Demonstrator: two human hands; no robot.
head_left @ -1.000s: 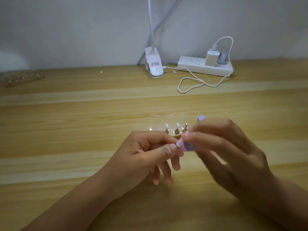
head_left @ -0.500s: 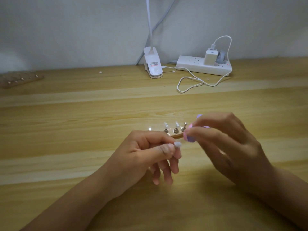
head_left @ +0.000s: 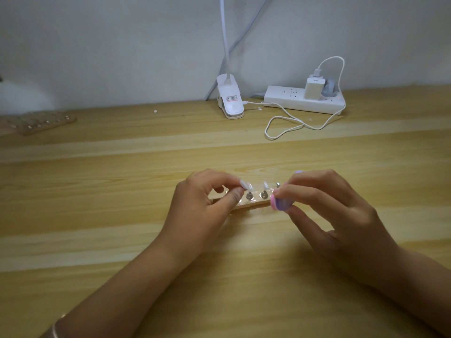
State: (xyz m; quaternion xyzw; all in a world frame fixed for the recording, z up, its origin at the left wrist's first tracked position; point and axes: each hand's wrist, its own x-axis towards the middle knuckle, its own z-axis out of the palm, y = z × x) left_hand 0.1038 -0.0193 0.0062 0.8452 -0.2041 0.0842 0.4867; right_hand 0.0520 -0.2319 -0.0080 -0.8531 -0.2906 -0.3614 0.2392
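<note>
A small wooden strip lies on the wooden desk at the middle, with metal studs that carry clear false nail tips. My left hand is over the strip's left end and pinches a pale nail tip between thumb and forefinger. My right hand is at the strip's right end, its fingers curled round a small pink and purple round object. The left part of the strip is hidden under my left hand.
A white clip lamp base and a white power strip with a charger and looping white cable stand at the back by the wall. Another wooden strip with studs lies at the far left.
My left hand moved forward and up to the strip with the nail tip. My right hand, with the pink and purple object, dropped slightly to the strip's right end.
</note>
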